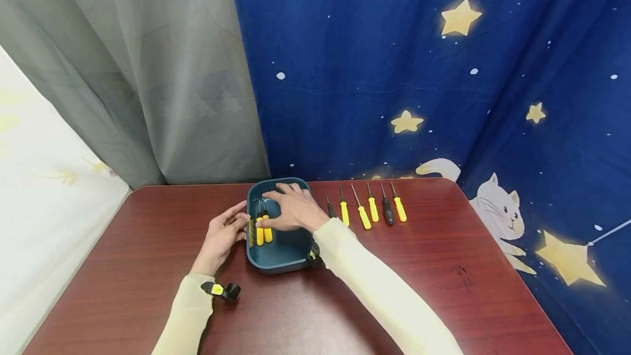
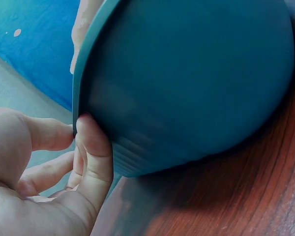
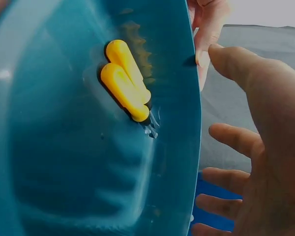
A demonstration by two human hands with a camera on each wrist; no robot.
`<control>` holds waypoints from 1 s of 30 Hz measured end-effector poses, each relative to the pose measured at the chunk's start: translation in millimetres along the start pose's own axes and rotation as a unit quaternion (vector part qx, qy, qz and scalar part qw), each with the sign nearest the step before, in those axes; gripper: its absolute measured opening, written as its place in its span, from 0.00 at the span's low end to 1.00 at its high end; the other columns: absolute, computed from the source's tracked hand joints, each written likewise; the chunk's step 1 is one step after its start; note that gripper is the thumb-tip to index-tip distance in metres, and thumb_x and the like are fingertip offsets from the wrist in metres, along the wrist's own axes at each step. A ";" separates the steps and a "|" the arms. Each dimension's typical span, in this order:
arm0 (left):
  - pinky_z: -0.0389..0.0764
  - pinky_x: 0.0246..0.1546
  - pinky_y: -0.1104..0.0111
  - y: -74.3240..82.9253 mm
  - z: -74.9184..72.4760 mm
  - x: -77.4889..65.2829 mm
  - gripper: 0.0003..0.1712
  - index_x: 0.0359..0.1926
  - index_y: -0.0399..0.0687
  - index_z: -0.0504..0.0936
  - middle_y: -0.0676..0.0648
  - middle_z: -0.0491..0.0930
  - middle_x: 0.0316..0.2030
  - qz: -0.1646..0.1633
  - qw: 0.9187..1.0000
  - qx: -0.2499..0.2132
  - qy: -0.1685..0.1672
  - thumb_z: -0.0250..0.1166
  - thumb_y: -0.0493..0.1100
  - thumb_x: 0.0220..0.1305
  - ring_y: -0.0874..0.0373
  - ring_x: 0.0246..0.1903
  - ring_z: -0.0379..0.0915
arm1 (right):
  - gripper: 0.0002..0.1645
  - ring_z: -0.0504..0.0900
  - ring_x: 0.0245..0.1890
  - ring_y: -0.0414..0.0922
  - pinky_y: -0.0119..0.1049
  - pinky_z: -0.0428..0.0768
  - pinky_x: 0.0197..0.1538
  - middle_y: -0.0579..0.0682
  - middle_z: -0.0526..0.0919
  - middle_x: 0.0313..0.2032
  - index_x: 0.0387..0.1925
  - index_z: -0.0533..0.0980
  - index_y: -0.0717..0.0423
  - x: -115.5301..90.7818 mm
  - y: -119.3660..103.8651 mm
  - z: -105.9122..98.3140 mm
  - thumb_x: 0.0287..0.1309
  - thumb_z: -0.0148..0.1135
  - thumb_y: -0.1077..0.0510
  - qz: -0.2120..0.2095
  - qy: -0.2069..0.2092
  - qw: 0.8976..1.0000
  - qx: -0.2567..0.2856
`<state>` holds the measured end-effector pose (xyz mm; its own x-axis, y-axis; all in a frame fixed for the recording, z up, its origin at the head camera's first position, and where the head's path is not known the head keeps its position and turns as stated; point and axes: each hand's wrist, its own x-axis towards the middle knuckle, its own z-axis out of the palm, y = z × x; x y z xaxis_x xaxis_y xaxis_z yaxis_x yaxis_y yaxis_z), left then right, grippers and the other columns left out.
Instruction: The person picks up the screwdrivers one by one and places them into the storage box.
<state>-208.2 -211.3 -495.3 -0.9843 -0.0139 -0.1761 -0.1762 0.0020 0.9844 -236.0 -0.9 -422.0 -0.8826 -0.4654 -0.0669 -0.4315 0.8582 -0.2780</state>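
Where the blue tray [image 1: 283, 251] sits: as I look down, it rests flat on the reddish-brown surface [image 1: 133, 267], close to the back edge, a little left of some loose screwdrivers [image 1: 365, 218].
Yellow-handled tools [image 3: 124, 93]: two of them, lying side by side with handles touching, on the tray's floor near its left wall; their black collars and metal ends point toward the back.
Left hand [image 1: 224, 232]: at the tray's left side, pinching the rim between thumb and finger, which shows best from that wrist.
Right hand [image 1: 291, 210]: over the tray, fingers spread and slightly bent, holding nothing; from its own wrist I see it apart from the yellow handles, the thumb just beside the left hand's fingertips.
Screwdriver row: six in view to the right of the tray, shafts toward the back edge; from the left, one black handle partly covered by the right arm, three yellow, one black, one yellow.
Sleeves [image 1: 184, 311]: cream, a black strapped device [image 1: 229, 292] at each wrist.
Curtains: grey curtain [image 1: 197, 97] behind at left, then blue curtain [image 1: 345, 97] printed with yellow stars and a pale cat [image 1: 500, 212].
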 end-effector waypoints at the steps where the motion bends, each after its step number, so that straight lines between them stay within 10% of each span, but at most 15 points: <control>1: 0.83 0.32 0.75 -0.3 -0.3 -0.3 0.28 0.75 0.50 0.69 0.47 0.79 0.45 0.001 1.000 0.001 -0.001 0.58 0.40 0.77 0.66 0.33 0.75 | 0.50 0.56 0.79 0.51 0.59 0.59 0.78 0.47 0.57 0.80 0.76 0.63 0.29 -1.0 0.7 -0.3 0.56 0.59 0.19 -0.002 0.003 1.000 -0.001; 30: 0.82 0.31 0.75 -1.7 1.4 0.0 0.29 0.75 0.51 0.69 0.48 0.80 0.44 0.003 1.000 -0.007 0.003 0.58 0.38 0.77 0.65 0.33 0.76 | 0.54 0.45 0.83 0.53 0.60 0.43 0.82 0.48 0.45 0.83 0.80 0.51 0.26 -23.9 47.0 -3.1 0.58 0.49 0.15 0.035 0.084 0.996 -0.008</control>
<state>-207.9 -209.8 -497.0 -0.9852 -0.0193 -0.1704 -0.1702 -0.0119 0.9853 -235.8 51.2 -430.5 -0.9285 -0.3633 0.0764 -0.3703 0.8911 -0.2623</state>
